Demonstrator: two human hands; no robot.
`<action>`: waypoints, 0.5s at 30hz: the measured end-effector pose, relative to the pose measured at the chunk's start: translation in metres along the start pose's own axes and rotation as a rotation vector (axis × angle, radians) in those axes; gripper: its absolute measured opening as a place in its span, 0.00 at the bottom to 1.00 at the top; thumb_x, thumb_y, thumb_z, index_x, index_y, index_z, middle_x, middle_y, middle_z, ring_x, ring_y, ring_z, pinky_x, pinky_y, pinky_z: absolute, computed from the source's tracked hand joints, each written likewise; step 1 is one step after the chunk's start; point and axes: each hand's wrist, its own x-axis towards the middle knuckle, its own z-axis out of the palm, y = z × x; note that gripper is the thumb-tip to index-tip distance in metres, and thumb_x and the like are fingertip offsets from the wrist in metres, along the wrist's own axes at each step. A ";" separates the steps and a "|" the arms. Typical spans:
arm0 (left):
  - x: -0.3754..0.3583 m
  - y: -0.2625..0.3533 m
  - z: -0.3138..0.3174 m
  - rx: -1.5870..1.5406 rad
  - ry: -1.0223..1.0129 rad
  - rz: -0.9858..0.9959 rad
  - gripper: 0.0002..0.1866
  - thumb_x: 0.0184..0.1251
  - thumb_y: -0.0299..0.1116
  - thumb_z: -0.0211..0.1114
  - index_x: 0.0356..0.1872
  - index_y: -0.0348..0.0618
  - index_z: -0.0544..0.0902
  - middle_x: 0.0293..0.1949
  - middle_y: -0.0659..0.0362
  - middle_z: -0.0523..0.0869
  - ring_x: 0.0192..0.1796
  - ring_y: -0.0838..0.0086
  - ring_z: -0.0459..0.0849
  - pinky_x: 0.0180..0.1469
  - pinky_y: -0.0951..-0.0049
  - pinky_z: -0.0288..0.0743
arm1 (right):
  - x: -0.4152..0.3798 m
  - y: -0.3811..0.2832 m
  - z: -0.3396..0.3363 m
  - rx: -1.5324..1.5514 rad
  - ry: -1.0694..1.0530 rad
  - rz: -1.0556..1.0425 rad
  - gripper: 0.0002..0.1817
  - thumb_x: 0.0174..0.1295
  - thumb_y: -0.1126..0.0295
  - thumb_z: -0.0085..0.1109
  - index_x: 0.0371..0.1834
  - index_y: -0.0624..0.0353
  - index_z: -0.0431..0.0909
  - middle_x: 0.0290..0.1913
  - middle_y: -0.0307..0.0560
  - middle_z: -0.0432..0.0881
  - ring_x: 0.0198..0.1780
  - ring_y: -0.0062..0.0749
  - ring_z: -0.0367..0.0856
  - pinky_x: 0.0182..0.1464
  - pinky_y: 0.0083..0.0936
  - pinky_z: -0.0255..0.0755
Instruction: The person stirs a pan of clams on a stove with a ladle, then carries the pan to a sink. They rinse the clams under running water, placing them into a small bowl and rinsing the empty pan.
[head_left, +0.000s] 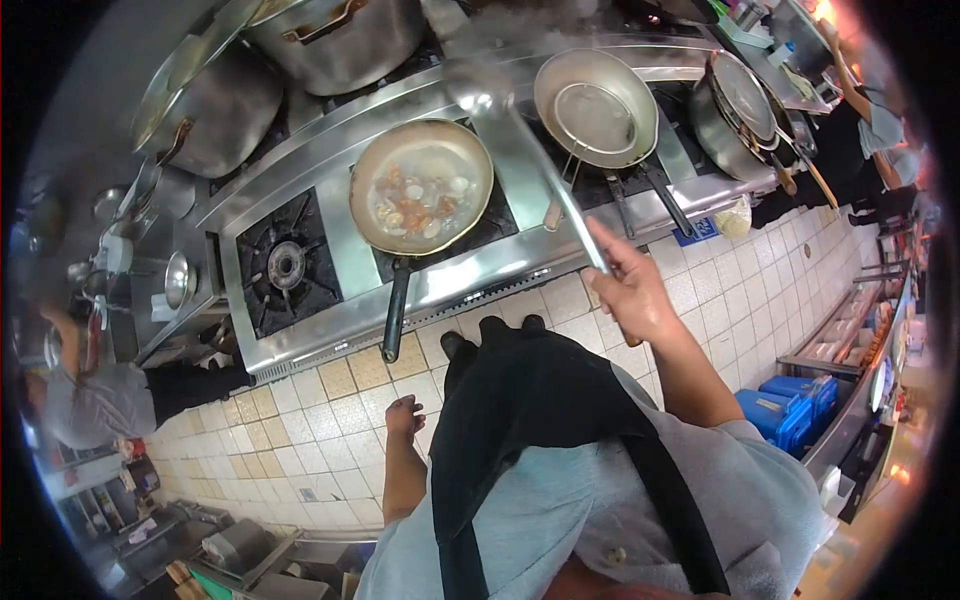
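My right hand [632,285] is wrapped round the handle of a long metal ladle [560,190], whose blurred bowl is over the stove between two pans. Left of the ladle, a frying pan [366,226] on a burner holds small food pieces in liquid, its black handle toward me. On the other side stands a second pan [548,85] with a round strainer [592,118] lying in it. My left hand [404,414] hangs low over the tiled floor, away from the stove, with its fingers curled; whether anything is in them is too small to tell.
Large steel pots [340,50] stand at the back left of the stove [360,330]. A bare burner [287,265] is at left, and a pot [725,135] with strainers at right. Co-workers [110,400] are at both sides. Blue containers [780,410] stand at the right.
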 end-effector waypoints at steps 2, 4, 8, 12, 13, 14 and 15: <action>-0.002 -0.001 -0.004 -0.025 -0.001 0.002 0.15 0.70 0.38 0.61 0.51 0.39 0.79 0.33 0.56 0.85 0.19 0.73 0.79 0.21 0.74 0.75 | 0.005 0.004 0.014 -0.145 -0.041 0.073 0.33 0.63 0.78 0.59 0.74 0.54 0.64 0.40 0.44 0.82 0.31 0.24 0.78 0.35 0.22 0.74; 0.005 -0.007 -0.012 -0.079 -0.026 0.038 0.15 0.71 0.38 0.61 0.52 0.40 0.78 0.33 0.56 0.85 0.19 0.73 0.79 0.21 0.73 0.75 | 0.013 0.016 0.028 -0.387 -0.088 -0.169 0.33 0.63 0.72 0.61 0.73 0.55 0.64 0.53 0.61 0.82 0.51 0.46 0.83 0.55 0.33 0.74; -0.005 -0.012 -0.020 -0.068 0.021 -0.029 0.15 0.71 0.38 0.60 0.53 0.40 0.78 0.33 0.57 0.85 0.20 0.73 0.79 0.20 0.73 0.75 | 0.024 0.030 0.046 -0.645 -0.110 -0.154 0.35 0.62 0.70 0.59 0.74 0.54 0.61 0.61 0.69 0.74 0.65 0.62 0.71 0.68 0.41 0.63; 0.011 -0.042 -0.037 -0.082 0.028 -0.072 0.15 0.72 0.37 0.59 0.53 0.39 0.78 0.33 0.57 0.85 0.19 0.72 0.78 0.20 0.73 0.75 | 0.030 0.031 0.059 -0.563 -0.127 -0.064 0.34 0.64 0.73 0.59 0.74 0.58 0.61 0.44 0.53 0.82 0.24 0.26 0.75 0.31 0.25 0.75; 0.025 -0.058 -0.044 0.033 -0.003 0.017 0.15 0.71 0.37 0.59 0.53 0.39 0.78 0.33 0.57 0.85 0.18 0.72 0.78 0.19 0.73 0.75 | 0.037 0.038 0.061 -0.303 -0.187 0.083 0.34 0.65 0.72 0.58 0.75 0.58 0.60 0.39 0.52 0.82 0.26 0.31 0.77 0.30 0.28 0.75; 0.026 -0.059 -0.046 0.148 -0.034 0.108 0.15 0.71 0.36 0.59 0.53 0.39 0.78 0.32 0.57 0.85 0.18 0.72 0.78 0.19 0.73 0.75 | 0.042 0.041 0.061 -0.040 -0.241 0.226 0.34 0.65 0.70 0.57 0.75 0.58 0.59 0.35 0.51 0.81 0.27 0.35 0.80 0.30 0.31 0.74; 0.028 -0.060 -0.048 0.149 -0.037 0.109 0.15 0.71 0.36 0.59 0.53 0.39 0.78 0.32 0.57 0.85 0.18 0.72 0.78 0.19 0.73 0.75 | 0.043 0.040 0.062 -0.042 -0.238 0.225 0.34 0.65 0.70 0.57 0.75 0.58 0.59 0.35 0.51 0.81 0.27 0.35 0.80 0.30 0.31 0.74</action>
